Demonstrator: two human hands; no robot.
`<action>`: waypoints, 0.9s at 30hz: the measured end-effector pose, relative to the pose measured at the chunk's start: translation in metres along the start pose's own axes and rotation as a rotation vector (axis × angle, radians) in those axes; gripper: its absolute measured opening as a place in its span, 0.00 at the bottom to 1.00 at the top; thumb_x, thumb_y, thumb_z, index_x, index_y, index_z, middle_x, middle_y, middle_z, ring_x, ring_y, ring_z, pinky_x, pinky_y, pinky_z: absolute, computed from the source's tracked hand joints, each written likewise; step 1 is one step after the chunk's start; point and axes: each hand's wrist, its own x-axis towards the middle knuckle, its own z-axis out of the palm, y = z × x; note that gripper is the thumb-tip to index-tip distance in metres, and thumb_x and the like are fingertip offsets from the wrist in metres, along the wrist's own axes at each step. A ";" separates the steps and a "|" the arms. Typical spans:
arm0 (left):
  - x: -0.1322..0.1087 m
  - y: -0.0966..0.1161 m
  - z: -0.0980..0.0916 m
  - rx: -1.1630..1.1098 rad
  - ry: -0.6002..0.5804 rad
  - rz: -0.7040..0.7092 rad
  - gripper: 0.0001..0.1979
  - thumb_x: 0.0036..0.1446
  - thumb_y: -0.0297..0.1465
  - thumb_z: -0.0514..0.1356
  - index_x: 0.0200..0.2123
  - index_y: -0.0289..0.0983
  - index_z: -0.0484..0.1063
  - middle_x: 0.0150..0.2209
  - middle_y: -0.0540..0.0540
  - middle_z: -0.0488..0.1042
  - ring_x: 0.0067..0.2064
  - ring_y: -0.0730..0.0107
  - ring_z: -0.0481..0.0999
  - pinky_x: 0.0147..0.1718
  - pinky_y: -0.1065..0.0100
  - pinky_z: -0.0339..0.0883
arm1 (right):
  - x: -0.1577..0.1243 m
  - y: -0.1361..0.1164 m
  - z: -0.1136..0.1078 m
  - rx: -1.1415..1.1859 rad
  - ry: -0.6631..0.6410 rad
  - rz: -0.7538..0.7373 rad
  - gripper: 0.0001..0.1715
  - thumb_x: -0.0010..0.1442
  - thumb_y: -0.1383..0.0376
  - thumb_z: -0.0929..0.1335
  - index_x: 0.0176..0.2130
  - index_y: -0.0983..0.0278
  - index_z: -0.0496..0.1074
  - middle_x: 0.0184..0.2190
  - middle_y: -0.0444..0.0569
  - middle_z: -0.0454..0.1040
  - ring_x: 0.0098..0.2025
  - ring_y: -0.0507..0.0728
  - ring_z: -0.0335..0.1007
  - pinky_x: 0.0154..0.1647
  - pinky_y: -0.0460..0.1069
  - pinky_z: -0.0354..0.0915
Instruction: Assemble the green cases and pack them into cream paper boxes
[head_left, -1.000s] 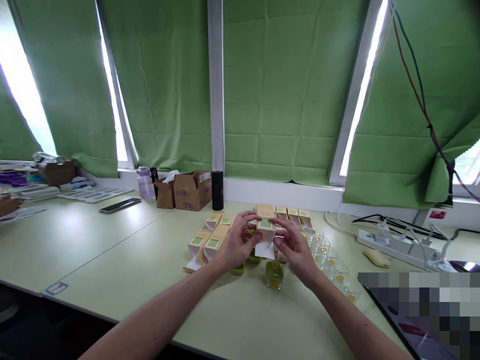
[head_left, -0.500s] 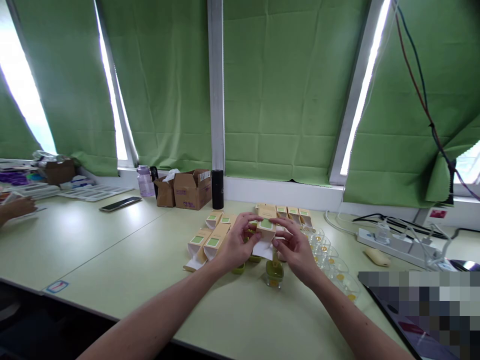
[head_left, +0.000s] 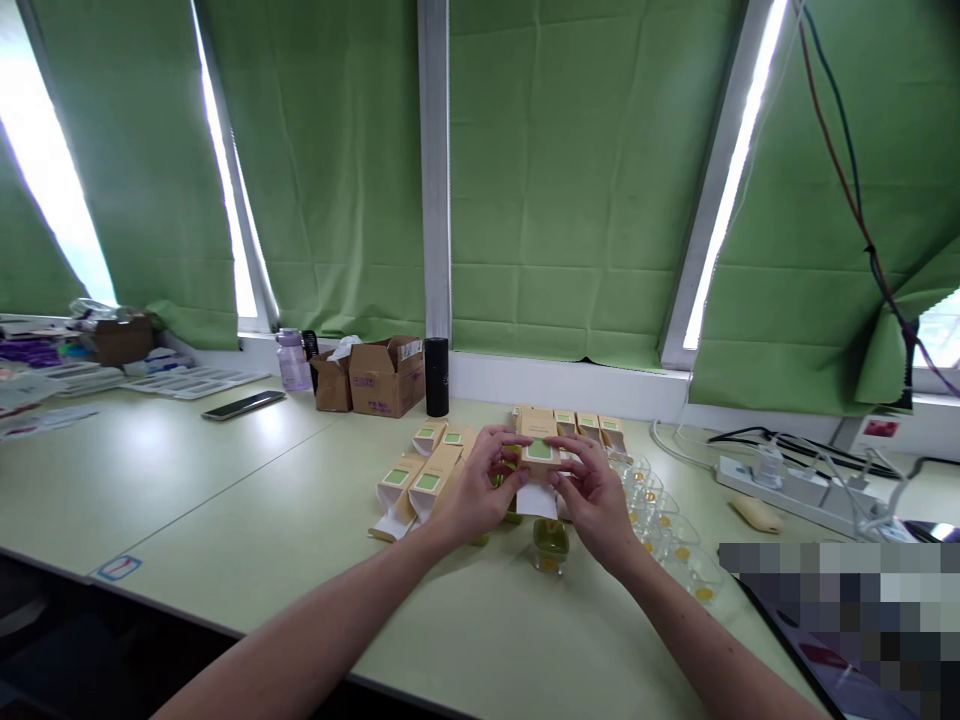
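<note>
Between my left hand (head_left: pixel 487 487) and my right hand (head_left: pixel 596 498) is a small tan carton (head_left: pixel 538 455) with a green label, gripped from both sides. Its white flap hangs down toward me. Just below stands a clear glass cup (head_left: pixel 550 545) with a green lid or top and a yellow spot near its base. More green-topped cups are partly hidden behind my left hand. To the left lie several tan cartons (head_left: pixel 433 475) with green labels, some with flaps open. Right of my right hand, several clear glass cups (head_left: pixel 664 520) with yellow spots stand in rows.
At the back are further cartons (head_left: pixel 589 425), a cardboard box (head_left: pixel 386 378), a black bottle (head_left: pixel 436 376) and a purple bottle (head_left: pixel 292 360). A phone (head_left: pixel 244 405) lies left. A power strip (head_left: pixel 806 490) with cables and a dark device (head_left: pixel 787 630) are at right.
The carton stays in both hands and looks nearly unmoved, apart from a slight shift of the view. The other person's hand at the far left has gone out of view.
</note>
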 end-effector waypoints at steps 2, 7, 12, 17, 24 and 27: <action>-0.001 0.000 0.001 0.001 0.005 0.004 0.15 0.66 0.37 0.66 0.54 0.40 0.75 0.55 0.41 0.63 0.43 0.69 0.77 0.42 0.65 0.78 | -0.001 0.002 0.001 -0.012 -0.002 -0.010 0.18 0.68 0.64 0.69 0.56 0.51 0.76 0.59 0.52 0.65 0.45 0.55 0.79 0.42 0.53 0.81; -0.001 -0.001 0.002 0.017 0.013 0.004 0.14 0.66 0.36 0.66 0.54 0.41 0.75 0.54 0.42 0.63 0.43 0.69 0.77 0.42 0.66 0.77 | -0.001 0.000 0.001 -0.011 -0.009 0.011 0.19 0.68 0.64 0.68 0.56 0.52 0.75 0.58 0.52 0.65 0.44 0.55 0.80 0.42 0.52 0.81; -0.002 -0.001 0.001 0.038 0.006 -0.011 0.16 0.67 0.33 0.65 0.56 0.42 0.74 0.55 0.42 0.63 0.45 0.68 0.76 0.42 0.66 0.77 | 0.000 -0.005 0.001 0.034 -0.003 0.060 0.18 0.66 0.63 0.70 0.55 0.51 0.77 0.59 0.51 0.66 0.43 0.55 0.80 0.43 0.53 0.80; -0.002 0.001 -0.006 -0.019 -0.100 -0.001 0.28 0.62 0.24 0.62 0.64 0.47 0.70 0.60 0.40 0.60 0.52 0.62 0.75 0.49 0.61 0.77 | 0.003 -0.007 0.000 0.071 0.020 0.078 0.18 0.66 0.61 0.72 0.55 0.50 0.77 0.60 0.50 0.67 0.44 0.56 0.80 0.44 0.54 0.79; -0.003 0.005 -0.009 -0.029 -0.208 -0.031 0.46 0.52 0.20 0.66 0.71 0.54 0.61 0.66 0.41 0.54 0.60 0.53 0.71 0.60 0.50 0.71 | 0.006 -0.006 -0.002 0.091 0.037 0.080 0.19 0.65 0.60 0.72 0.55 0.52 0.77 0.60 0.51 0.67 0.44 0.56 0.80 0.43 0.52 0.78; -0.003 0.005 -0.007 -0.052 -0.206 -0.051 0.46 0.53 0.26 0.72 0.71 0.54 0.60 0.66 0.40 0.54 0.61 0.50 0.70 0.61 0.49 0.71 | 0.006 -0.007 -0.001 0.087 0.040 0.085 0.19 0.65 0.60 0.73 0.55 0.51 0.77 0.60 0.51 0.66 0.44 0.55 0.80 0.44 0.52 0.79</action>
